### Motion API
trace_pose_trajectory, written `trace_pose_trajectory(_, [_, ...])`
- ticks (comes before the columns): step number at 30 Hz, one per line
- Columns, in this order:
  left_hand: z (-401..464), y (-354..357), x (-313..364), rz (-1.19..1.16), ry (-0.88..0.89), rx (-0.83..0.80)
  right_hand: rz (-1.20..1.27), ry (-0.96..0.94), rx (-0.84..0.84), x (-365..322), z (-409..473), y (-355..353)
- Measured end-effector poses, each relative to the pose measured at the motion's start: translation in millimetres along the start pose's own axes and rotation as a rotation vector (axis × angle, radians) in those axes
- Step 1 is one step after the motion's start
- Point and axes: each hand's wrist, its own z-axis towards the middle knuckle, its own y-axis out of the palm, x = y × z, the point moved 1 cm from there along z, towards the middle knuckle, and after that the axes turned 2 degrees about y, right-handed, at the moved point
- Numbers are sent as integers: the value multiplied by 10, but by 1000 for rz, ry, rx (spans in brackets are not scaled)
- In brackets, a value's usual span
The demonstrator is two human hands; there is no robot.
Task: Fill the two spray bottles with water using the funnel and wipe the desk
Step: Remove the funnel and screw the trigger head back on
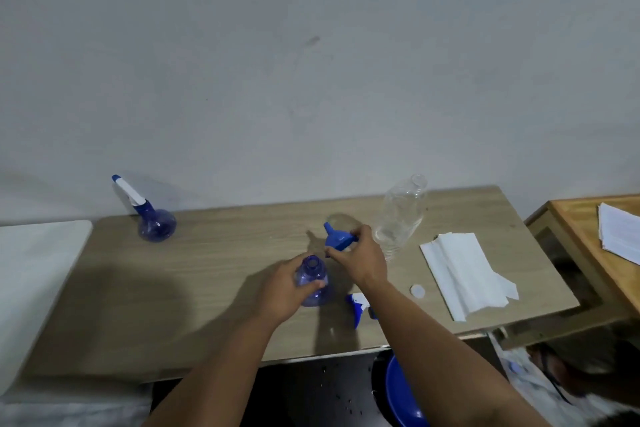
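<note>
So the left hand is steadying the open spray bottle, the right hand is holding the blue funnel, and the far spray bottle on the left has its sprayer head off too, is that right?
Not quite. The head view shows the far spray bottle with its sprayer head on. The rest holds: the left hand steadies the open spray bottle and the right hand holds the blue funnel.

no legible text, labels or numbers
</note>
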Motion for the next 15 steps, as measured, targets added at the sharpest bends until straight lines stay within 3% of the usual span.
trace_pose_trajectory(9, [-11,6,-67,77,-18,16,18,64,0,350,193,461])
trace_pose_trajectory(15, [-3,21,-25,58,-32,25,-295,-24,-14,249,183,345])
